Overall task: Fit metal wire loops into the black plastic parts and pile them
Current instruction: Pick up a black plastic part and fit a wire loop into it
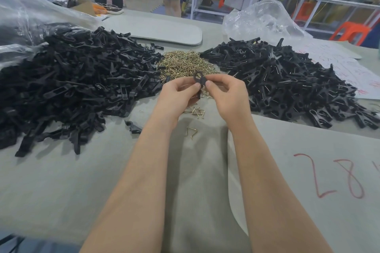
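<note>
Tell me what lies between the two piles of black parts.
The heap of gold wire loops, between the left pile and the right pile, seen in the head view.

Fingers of the left hand (176,94) and right hand (226,96) cover much of the black plastic part (198,80) pinched between them, so any wire loop in it cannot be made out, while the pile of parts (67,80) toward the left edge of the surface (61,181) runs out of frame.

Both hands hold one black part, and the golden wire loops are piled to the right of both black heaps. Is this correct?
No. The head view shows the wire loops piled between the left heap and the right heap.
</note>
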The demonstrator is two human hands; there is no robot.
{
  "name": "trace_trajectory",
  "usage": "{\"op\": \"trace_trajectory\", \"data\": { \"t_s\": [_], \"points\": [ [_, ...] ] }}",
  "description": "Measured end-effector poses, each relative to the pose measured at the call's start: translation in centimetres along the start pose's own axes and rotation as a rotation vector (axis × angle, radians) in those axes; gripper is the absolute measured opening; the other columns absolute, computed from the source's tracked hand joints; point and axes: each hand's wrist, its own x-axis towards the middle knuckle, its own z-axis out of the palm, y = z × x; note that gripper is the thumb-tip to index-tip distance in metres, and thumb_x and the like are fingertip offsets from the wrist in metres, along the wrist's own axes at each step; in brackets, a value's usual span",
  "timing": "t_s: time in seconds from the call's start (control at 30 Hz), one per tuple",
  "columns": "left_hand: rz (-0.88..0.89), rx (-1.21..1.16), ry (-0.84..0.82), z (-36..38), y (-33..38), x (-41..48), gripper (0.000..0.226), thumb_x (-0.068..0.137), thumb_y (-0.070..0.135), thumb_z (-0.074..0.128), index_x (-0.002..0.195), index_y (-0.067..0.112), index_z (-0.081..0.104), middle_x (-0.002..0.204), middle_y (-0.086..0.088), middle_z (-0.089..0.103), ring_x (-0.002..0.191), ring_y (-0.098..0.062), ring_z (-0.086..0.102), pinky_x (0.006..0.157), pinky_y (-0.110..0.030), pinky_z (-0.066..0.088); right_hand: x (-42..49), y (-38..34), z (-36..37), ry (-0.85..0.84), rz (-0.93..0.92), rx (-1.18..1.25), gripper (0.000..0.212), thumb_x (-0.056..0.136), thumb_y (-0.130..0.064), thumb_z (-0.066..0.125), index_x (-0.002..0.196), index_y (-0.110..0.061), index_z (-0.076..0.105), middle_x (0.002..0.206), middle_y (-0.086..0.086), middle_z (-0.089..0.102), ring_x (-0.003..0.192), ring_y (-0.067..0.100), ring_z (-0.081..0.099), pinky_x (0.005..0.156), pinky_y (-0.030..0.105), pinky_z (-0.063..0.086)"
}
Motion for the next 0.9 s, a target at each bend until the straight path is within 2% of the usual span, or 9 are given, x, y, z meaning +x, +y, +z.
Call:
{"op": "trace_trajectory", "data": {
  "t_s": [0.07,0.2,0.37,0.53,0.63,0.7,0.8,0.87,0.9],
  "points": [
    [0.01,0.013,-0.004,-0.05,-0.09,-0.01,0.012,0.09,0.003,0.06,0.096,0.011,0.066,0.081,-0.001,0.064,0.076,-0.011,0.06,0.079,-0.023,0.055,0.04,0.17,-0.1,-0.001,0.01,-0.026,0.018,0.089,-0.007,0.06,0.105,-0.005,0.069,0.094,0.006,0.069,0.084,0.011,0.064,0.086,0.028,0.053],
    [-0.014,-0.044,0.0,-0.27,-0.07,-0.12,0.012,0.09,0.006,0.061,0.101,0.006,0.065,0.084,-0.004,0.067,0.073,-0.01,0.065,0.069,-0.018,0.055,0.08,0.28,-0.05,-0.012,0.053,0.04,0.015,0.091,-0.007,0.058,0.1,-0.011,0.069,0.089,0.004,0.07,0.084,0.015,0.065,0.087,0.034,0.054],
    [-0.038,-0.1,0.005,-0.22,0.11,-0.23,0.006,0.091,0.007,0.06,0.092,0.005,0.065,0.077,-0.005,0.068,0.062,-0.007,0.066,0.059,-0.016,0.053,0.03,0.24,-0.08,-0.035,0.093,0.12,0.017,0.092,-0.003,0.055,0.093,-0.015,0.067,0.081,0.001,0.068,0.074,0.01,0.062,0.079,0.027,0.054],
    [-0.052,-0.169,0.013,-0.15,0.34,-0.35,0.005,0.091,0.006,0.06,0.095,0.007,0.062,0.07,-0.003,0.068,0.059,-0.007,0.066,0.058,-0.016,0.053,0.14,0.18,0.0,-0.062,0.197,0.241,0.019,0.094,-0.001,0.051,0.106,0.002,0.066,0.089,0.017,0.065,0.08,0.02,0.059,0.08,0.027,0.053],
    [-0.068,-0.185,-0.019,-0.1,0.53,-0.42,0.01,0.09,0.012,0.062,0.1,0.009,0.062,0.073,-0.003,0.067,0.06,-0.008,0.065,0.059,-0.017,0.053,0.13,0.0,-0.41,-0.135,0.281,0.426,0.019,0.095,-0.002,0.049,0.098,0.001,0.067,0.086,0.015,0.065,0.083,0.023,0.058,0.085,0.033,0.05],
    [-0.081,-0.14,-0.056,-0.24,0.51,-0.37,0.015,0.09,0.021,0.064,0.102,0.011,0.062,0.079,-0.003,0.065,0.065,-0.01,0.061,0.063,-0.02,0.053,0.14,-0.13,-0.6,-0.18,0.32,0.536,0.018,0.095,-0.003,0.049,0.092,-0.002,0.067,0.079,0.009,0.067,0.075,0.017,0.059,0.077,0.025,0.052],
    [-0.075,-0.14,-0.117,-0.43,0.53,-0.37,0.009,0.089,0.022,0.064,0.089,0.014,0.065,0.081,-0.002,0.064,0.069,-0.01,0.06,0.064,-0.019,0.051,0.29,-0.31,-0.4,-0.148,0.389,0.638,0.01,0.093,-0.002,0.053,0.088,-0.004,0.061,0.072,0.006,0.066,0.062,0.011,0.06,0.062,0.017,0.053],
    [-0.071,-0.241,-0.079,-0.45,0.56,-0.22,0.009,0.089,0.018,0.064,0.083,0.012,0.063,0.076,-0.002,0.065,0.068,-0.009,0.062,0.063,-0.016,0.051,0.38,-0.18,-0.11,-0.094,0.384,0.588,0.002,0.093,-0.003,0.055,0.094,-0.004,0.057,0.078,0.009,0.067,0.063,0.011,0.064,0.062,0.019,0.054],
    [-0.08,-0.333,-0.031,-0.56,0.65,-0.1,0.008,0.089,0.015,0.064,0.083,0.009,0.062,0.075,-0.003,0.066,0.068,-0.008,0.064,0.063,-0.015,0.052,0.41,0.11,0.0,-0.065,0.34,0.431,0.008,0.093,-0.007,0.057,0.099,-0.004,0.056,0.084,0.011,0.067,0.067,0.013,0.065,0.067,0.022,0.056]
  ]
}}
